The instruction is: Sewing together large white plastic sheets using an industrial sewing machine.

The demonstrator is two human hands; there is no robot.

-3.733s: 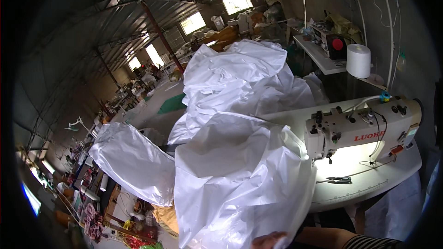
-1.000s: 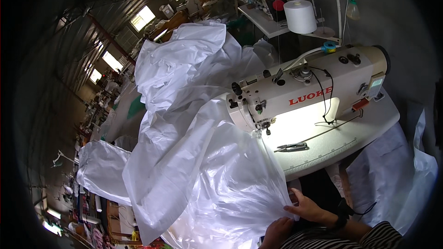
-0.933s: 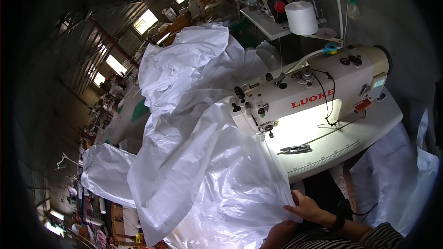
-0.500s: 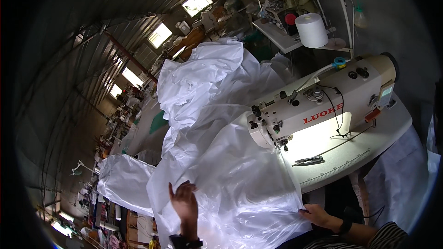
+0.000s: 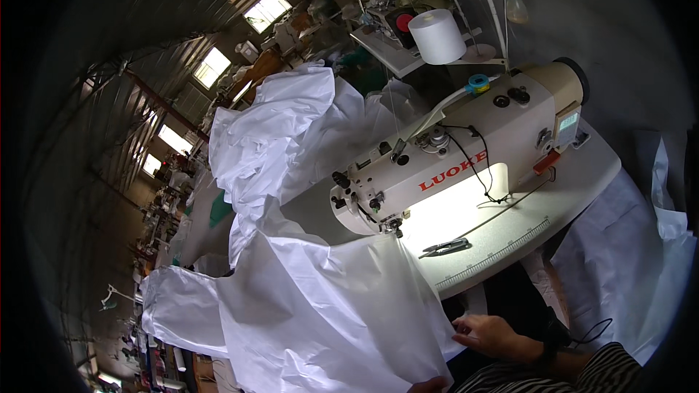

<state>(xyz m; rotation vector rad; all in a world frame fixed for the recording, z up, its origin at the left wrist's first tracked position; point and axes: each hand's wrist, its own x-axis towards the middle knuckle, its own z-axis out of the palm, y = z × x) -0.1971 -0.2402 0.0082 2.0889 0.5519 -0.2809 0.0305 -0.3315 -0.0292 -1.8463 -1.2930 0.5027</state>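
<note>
Head camera shows me 2 hands low in the view, at the near edge of a white sheet [image 5: 335, 306]. From my distant seat I see the right hand [image 5: 489, 336] with fingers partly bent, fingertips at the sheet's right edge; I cannot tell whether they pinch it. Only a sliver of the left hand [image 5: 429, 386] shows, just left of and below the right, against the sheet, so I cannot tell its opening or hold. Thin and faintly shiny, the sheet spreads ahead and left of both hands in broad soft folds, its upper right corner under the needle end of the sewing machine [image 5: 459, 153]. Snips [image 5: 446, 247] lie ahead of the right hand on the table [image 5: 502, 244]. Farther ahead sits a crumpled white pile [image 5: 280, 127].
</note>
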